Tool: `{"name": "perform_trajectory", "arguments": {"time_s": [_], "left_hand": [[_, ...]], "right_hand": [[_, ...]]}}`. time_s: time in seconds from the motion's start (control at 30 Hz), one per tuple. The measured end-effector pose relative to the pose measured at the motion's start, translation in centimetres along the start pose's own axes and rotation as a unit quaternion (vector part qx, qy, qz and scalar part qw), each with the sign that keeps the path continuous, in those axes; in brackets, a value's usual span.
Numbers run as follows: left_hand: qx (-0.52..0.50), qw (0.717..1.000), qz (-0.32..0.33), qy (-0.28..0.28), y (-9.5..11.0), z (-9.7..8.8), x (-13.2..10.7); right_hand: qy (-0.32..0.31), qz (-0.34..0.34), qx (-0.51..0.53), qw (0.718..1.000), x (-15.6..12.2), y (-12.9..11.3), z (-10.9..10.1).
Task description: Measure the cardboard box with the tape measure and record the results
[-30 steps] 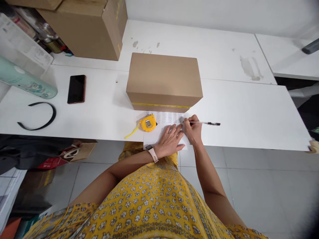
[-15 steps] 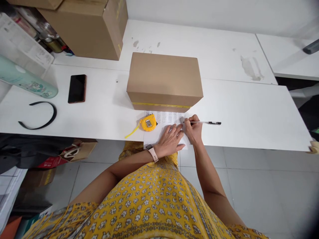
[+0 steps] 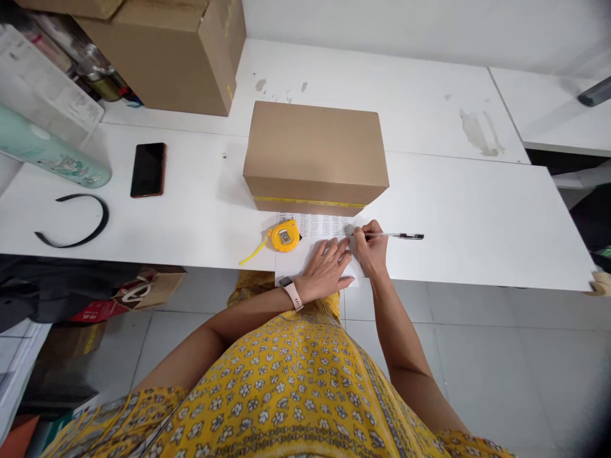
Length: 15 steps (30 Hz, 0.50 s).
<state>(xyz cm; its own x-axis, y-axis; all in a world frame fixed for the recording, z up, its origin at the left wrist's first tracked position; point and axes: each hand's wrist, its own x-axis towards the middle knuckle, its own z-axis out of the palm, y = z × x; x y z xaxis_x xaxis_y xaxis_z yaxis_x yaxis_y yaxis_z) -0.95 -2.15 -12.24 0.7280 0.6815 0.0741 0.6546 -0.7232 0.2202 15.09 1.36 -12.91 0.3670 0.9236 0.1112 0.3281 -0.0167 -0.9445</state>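
Observation:
My right hand is closed around a clear pen with a black cap end, its tip at the written columns on a sheet of paper. Flat on that sheet lies my left hand, fingers stretched out and a pink-banded watch on the wrist. A yellow tape measure rests on the paper's left side, with a yellow strap trailing left. Just behind the paper stands a closed cardboard box with yellow tape along its front; it hides the sheet's far edge.
On the white table, a phone, a black headband and a mint-green bottle lie to the left. A larger cardboard box stands at the back left. The table's front edge runs close to my body.
Almost nothing differs. Both hands, the pen, the tape measure and the box keep their places; the view has shifted very slightly.

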Motion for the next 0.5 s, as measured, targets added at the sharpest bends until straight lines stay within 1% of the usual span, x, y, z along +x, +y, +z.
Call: {"name": "perform_trajectory", "arguments": {"time_s": [0.17, 0.33, 0.5], "left_hand": [[0.007, 1.0, -0.002, 0.011, 0.02, 0.29, -0.02], [0.003, 1.0, 0.001, 0.001, 0.0, -0.01, 0.02], [0.007, 1.0, -0.001, -0.002, -0.02, -0.03, 0.03]], "right_hand": [[0.014, 0.001, -0.005, 1.0, 0.01, 0.13, -0.04], [0.007, -0.005, -0.006, 1.0, 0.1, 0.2, -0.08], [0.016, 0.001, -0.006, 1.0, 0.06, -0.02, -0.08]]}}
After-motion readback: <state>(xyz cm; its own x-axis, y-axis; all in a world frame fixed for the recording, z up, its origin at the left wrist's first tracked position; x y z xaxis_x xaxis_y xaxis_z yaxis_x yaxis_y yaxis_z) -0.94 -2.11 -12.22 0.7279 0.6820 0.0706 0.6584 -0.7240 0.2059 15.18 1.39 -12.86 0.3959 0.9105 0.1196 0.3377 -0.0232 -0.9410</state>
